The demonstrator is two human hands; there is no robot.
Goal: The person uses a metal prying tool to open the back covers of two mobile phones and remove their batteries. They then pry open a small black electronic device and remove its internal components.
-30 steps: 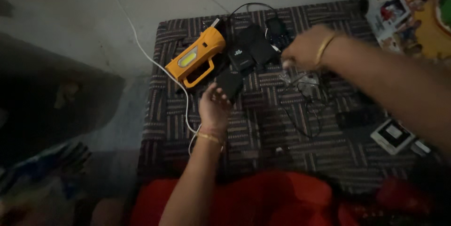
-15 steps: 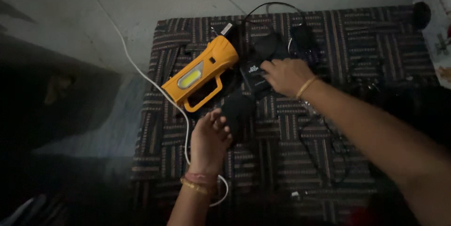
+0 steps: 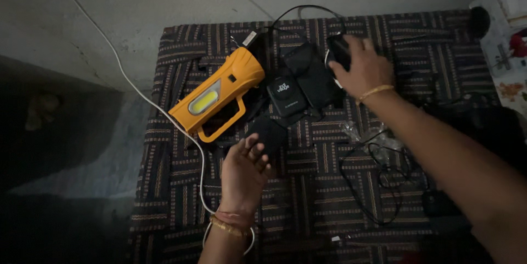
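My left hand (image 3: 244, 168) lies palm up on a dark striped cloth (image 3: 307, 198), fingers loosely apart, its fingertips against a small black flat device (image 3: 270, 132). My right hand (image 3: 362, 66) reaches to the far side and closes around a black rounded object (image 3: 339, 51) with a cable. Between the hands lie a black square box (image 3: 286, 96) and a black pouch (image 3: 315, 74). An orange torch with a handle (image 3: 217, 96) lies tilted to the left of them.
A white cable (image 3: 140, 96) runs from the wall across the floor and under my left wrist. Black cables (image 3: 379, 187) and a clear plastic wrapper (image 3: 357, 132) lie under my right forearm. Printed packages (image 3: 508, 39) sit at the far right. A grey wall (image 3: 164, 0) borders the cloth.
My right hand has moved from the black box farther away and right onto the black rounded object. My left hand has turned more palm up beside the flat device.
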